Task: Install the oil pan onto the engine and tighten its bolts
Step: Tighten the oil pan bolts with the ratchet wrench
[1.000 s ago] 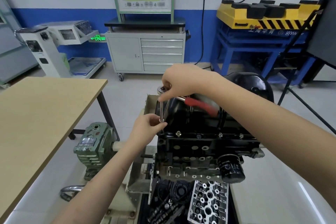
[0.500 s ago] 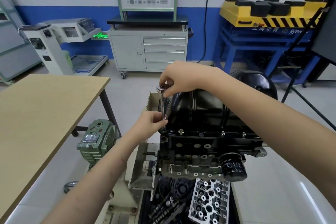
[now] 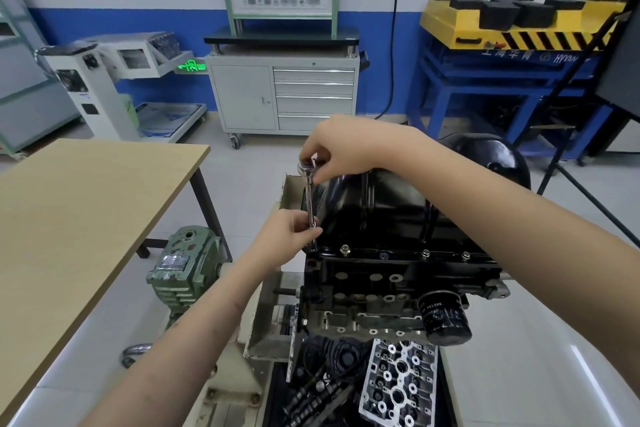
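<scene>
Oil pan (image 3: 374,208) already seated on the upturned engine (image 3: 398,284), centre of scene, right of the wooden counter (image 3: 86,204). Placement step judged done.

Bolting under way at the near-left corner of the pan flange. Ratchet (image 3: 308,168) stood upright on a long extension (image 3: 310,204), bottom end down at the corner bolt, bolt itself hidden by fingers. Right hand (image 3: 337,149) pinching the ratchet head from above, red handle mostly covered. Left hand (image 3: 289,236) curled round the lower end of the extension, steadying it over the bolt.

Along the near flange: one bolt (image 3: 344,249) standing visibly proud, probably only started; others further right (image 3: 425,254) (image 3: 465,256) look lower, torque state not tellable. Far side of the flange out of sight behind the pan.

Left to do, by judgement: run down this corner, then the proud bolt, then the rest of the perimeter. Roughly early-to-middle of tightening.
</scene>
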Motion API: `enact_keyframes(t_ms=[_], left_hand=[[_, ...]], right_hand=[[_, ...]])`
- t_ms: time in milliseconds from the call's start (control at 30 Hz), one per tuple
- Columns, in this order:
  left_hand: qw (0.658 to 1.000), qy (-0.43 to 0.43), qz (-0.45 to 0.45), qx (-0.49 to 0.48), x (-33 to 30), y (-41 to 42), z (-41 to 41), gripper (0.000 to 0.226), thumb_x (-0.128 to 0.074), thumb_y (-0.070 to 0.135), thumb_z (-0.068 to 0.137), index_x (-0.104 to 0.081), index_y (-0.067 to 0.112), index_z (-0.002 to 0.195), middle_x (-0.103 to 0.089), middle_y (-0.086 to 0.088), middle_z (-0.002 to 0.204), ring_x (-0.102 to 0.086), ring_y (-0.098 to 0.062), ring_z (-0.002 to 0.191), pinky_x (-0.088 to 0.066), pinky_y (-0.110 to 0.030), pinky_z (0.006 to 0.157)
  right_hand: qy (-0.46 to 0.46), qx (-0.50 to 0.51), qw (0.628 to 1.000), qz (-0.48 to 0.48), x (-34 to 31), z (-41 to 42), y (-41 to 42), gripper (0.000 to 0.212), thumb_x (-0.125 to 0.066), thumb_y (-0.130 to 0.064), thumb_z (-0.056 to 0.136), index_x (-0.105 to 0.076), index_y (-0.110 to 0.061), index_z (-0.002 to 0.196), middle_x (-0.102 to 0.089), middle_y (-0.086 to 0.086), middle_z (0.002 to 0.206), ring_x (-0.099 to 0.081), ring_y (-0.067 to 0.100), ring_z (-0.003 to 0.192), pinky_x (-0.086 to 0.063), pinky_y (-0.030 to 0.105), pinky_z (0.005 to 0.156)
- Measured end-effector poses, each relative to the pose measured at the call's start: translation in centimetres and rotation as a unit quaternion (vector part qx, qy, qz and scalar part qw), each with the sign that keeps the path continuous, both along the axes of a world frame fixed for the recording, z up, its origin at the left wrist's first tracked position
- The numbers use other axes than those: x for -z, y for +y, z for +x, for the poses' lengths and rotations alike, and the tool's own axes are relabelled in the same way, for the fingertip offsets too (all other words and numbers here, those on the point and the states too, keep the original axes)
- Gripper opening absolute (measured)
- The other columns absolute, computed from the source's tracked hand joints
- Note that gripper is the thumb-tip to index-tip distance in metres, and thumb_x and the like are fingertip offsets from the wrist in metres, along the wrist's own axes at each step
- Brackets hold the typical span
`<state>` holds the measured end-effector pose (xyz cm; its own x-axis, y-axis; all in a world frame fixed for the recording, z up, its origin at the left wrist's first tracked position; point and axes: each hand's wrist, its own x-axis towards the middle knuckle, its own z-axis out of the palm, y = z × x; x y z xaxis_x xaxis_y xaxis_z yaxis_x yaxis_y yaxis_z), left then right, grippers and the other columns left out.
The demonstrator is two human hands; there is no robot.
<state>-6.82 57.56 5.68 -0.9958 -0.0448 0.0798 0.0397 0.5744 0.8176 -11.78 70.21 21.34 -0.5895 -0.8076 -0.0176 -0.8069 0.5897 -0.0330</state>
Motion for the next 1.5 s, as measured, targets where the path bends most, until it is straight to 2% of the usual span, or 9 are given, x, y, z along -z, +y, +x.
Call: enact_keyframes(t_ms=[133,267,400,533,700,867,1033,1333,1500], left_hand=[[0.999,-0.02,0.037,0.024,-0.3,-0.2,0.0,0.011,-0.063,0.008,0.085,-0.067,0.007,0.096,-0.063,0.009,0.072,-0.058,0.002,0.065,-0.047,-0.007,0.065],[0.997,-0.012,0.074,-0.011,-0.1,0.0,0.8,0.007,-0.069,0.012,0.081,-0.062,0.011,0.081,-0.064,-0.001,0.074,-0.062,-0.014,0.07,-0.052,-0.026,0.073],[0.995,0.02,0.044,-0.088,0.3,0.9,0.8,0.026,-0.072,0.02,0.079,-0.051,0.023,0.064,-0.054,0.008,0.064,-0.053,-0.009,0.063,-0.041,-0.017,0.061],[0.997,0.012,0.028,-0.072,0.4,0.5,0.7,0.027,-0.07,0.02,0.081,-0.055,0.014,0.059,-0.051,0.006,0.054,-0.045,-0.008,0.052,-0.034,-0.009,0.051],[0.999,-0.027,0.04,-0.013,-0.3,-0.1,0.2,0.023,-0.065,0.017,0.085,-0.066,-0.005,0.085,-0.064,-0.012,0.075,-0.054,-0.016,0.07,-0.042,-0.025,0.069],[0.998,-0.041,0.044,0.004,-0.3,-0.2,0.4,0.018,-0.063,0.015,0.086,-0.066,-0.002,0.093,-0.064,-0.01,0.083,-0.057,-0.017,0.077,-0.049,-0.034,0.081],[0.996,0.015,0.02,-0.09,0.1,0.9,0.5,0.024,-0.072,0.022,0.078,-0.052,0.022,0.065,-0.054,0.007,0.067,-0.052,-0.008,0.064,-0.041,-0.018,0.062],[0.999,-0.006,0.021,-0.026,-0.5,0.1,0.7,0.016,-0.065,0.014,0.085,-0.068,-0.001,0.089,-0.068,-0.005,0.077,-0.06,-0.012,0.072,-0.047,-0.018,0.07],[0.998,-0.007,0.045,-0.044,-0.2,0.4,0.8,0.006,-0.068,0.015,0.082,-0.065,0.011,0.081,-0.064,0.003,0.072,-0.059,-0.007,0.068,-0.044,-0.008,0.061]], right_hand=[[-0.028,-0.027,0.999,-0.009,-0.3,-0.1,0.4,0.03,-0.067,-0.02,0.079,-0.065,-0.019,0.109,-0.066,-0.004,0.09,-0.059,0.014,0.084,-0.039,0.023,0.066],[0.011,0.009,1.0,0.002,0.0,-0.2,0.1,0.036,-0.068,-0.043,0.076,-0.067,-0.009,0.088,-0.057,-0.003,0.064,-0.052,0.011,0.06,-0.031,0.022,0.047],[0.042,0.06,0.997,-0.009,0.9,0.0,-0.1,0.05,-0.059,-0.053,0.079,-0.044,-0.014,0.05,-0.048,-0.005,0.042,-0.046,0.013,0.046,-0.029,0.022,0.043],[0.037,0.041,0.998,-0.01,0.9,0.3,-0.3,0.042,-0.06,-0.045,0.081,-0.06,-0.005,0.07,-0.054,0.006,0.06,-0.044,0.02,0.056,-0.026,0.024,0.044],[0.006,-0.032,0.999,0.013,0.3,0.0,0.1,0.017,-0.058,-0.026,0.087,-0.062,-0.013,0.096,-0.049,-0.006,0.069,-0.046,0.018,0.071,-0.03,0.025,0.054],[0.05,-0.004,0.999,0.011,0.5,-0.2,0.0,0.035,-0.057,-0.039,0.086,-0.062,-0.005,0.087,-0.057,0.002,0.071,-0.052,0.028,0.073,-0.026,0.024,0.046],[0.074,0.062,0.995,0.006,1.1,0.2,0.0,0.053,-0.052,-0.05,0.085,-0.033,-0.013,0.053,-0.037,-0.002,0.05,-0.033,0.013,0.047,-0.024,0.024,0.045],[0.004,-0.048,0.999,-0.004,0.8,-0.3,0.3,0.025,-0.054,-0.022,0.089,-0.061,-0.007,0.108,-0.065,0.005,0.096,-0.055,0.024,0.089,-0.034,0.026,0.063],[0.035,-0.007,0.999,0.0,0.7,-0.4,0.3,0.036,-0.059,-0.041,0.084,-0.062,-0.006,0.086,-0.049,-0.002,0.063,-0.042,0.015,0.058,-0.028,0.023,0.047]])
